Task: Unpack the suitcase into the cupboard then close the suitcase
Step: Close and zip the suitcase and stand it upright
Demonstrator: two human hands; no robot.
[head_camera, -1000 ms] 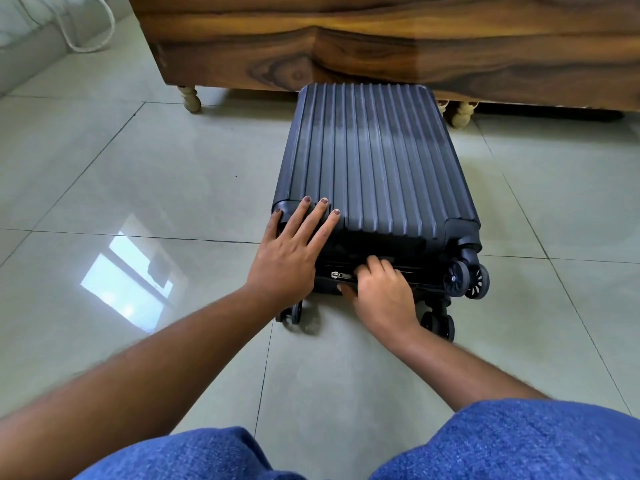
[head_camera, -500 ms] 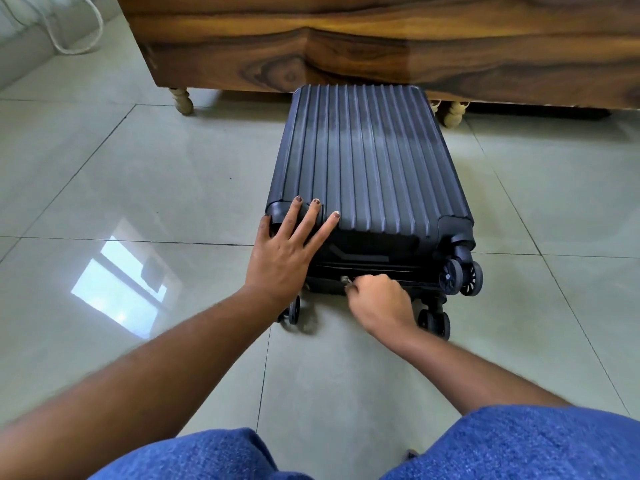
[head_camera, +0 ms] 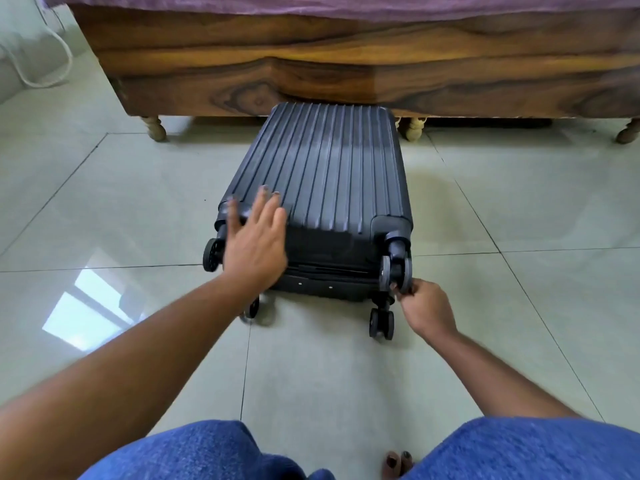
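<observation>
Lying flat on tiled floor (head_camera: 131, 209), lid down, far end against wooden bed frame (head_camera: 311, 74): dark ribbed suitcase (head_camera: 325, 168). Left hand (head_camera: 254, 242), fingers spread, now blurred over near corner. Right hand (head_camera: 426, 306) gone from mid-seam to wheel-side corner, fingers curled, pinching apparently zipper pull, hidden. Probably unzipping underway; wheel (head_camera: 394, 271) crowds corner.

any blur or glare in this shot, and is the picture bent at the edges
Head view: the left hand over the suitcase is motion-blurred, the right hand at the wheel corner sharper; a bright window reflection glares off the glossy floor tiles; the wide lens bows the wooden bed frame.
</observation>
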